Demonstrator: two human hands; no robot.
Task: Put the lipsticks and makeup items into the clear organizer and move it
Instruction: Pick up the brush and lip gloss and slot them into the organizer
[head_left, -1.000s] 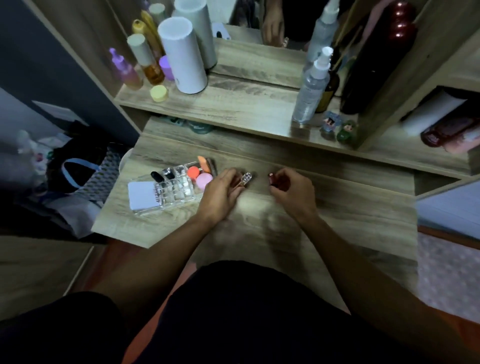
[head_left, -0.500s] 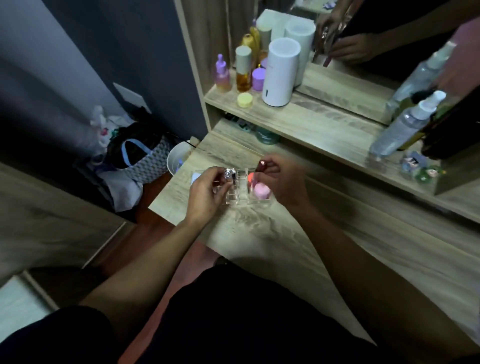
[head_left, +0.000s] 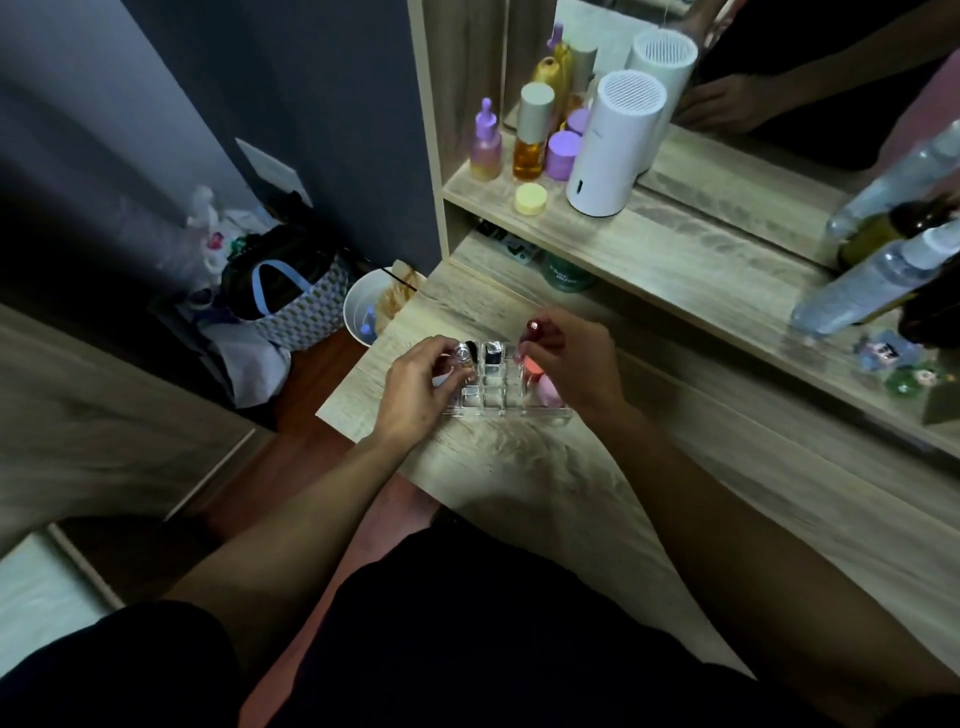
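Observation:
The clear organizer (head_left: 493, 402) sits on the wooden desk near its left end. A black lipstick (head_left: 493, 353) stands in a back slot, and an orange sponge (head_left: 532, 370) and a pink sponge (head_left: 551, 393) fill its right side. My left hand (head_left: 415, 389) holds a clear-capped lipstick (head_left: 461, 355) upright over the left slots. My right hand (head_left: 576, 364) pinches a dark red lipstick (head_left: 532, 328) above the organizer's back right part.
The shelf above carries a white cylinder (head_left: 613, 145), purple and amber bottles (head_left: 530, 135), a yellow jar (head_left: 531, 199) and clear spray bottles (head_left: 872, 283) before a mirror. A patterned bag (head_left: 296, 301) and a white bin (head_left: 366, 312) sit on the floor at left.
Both hands picked up lipsticks from the desk and carried them left over the organizer. My view swung left with them.

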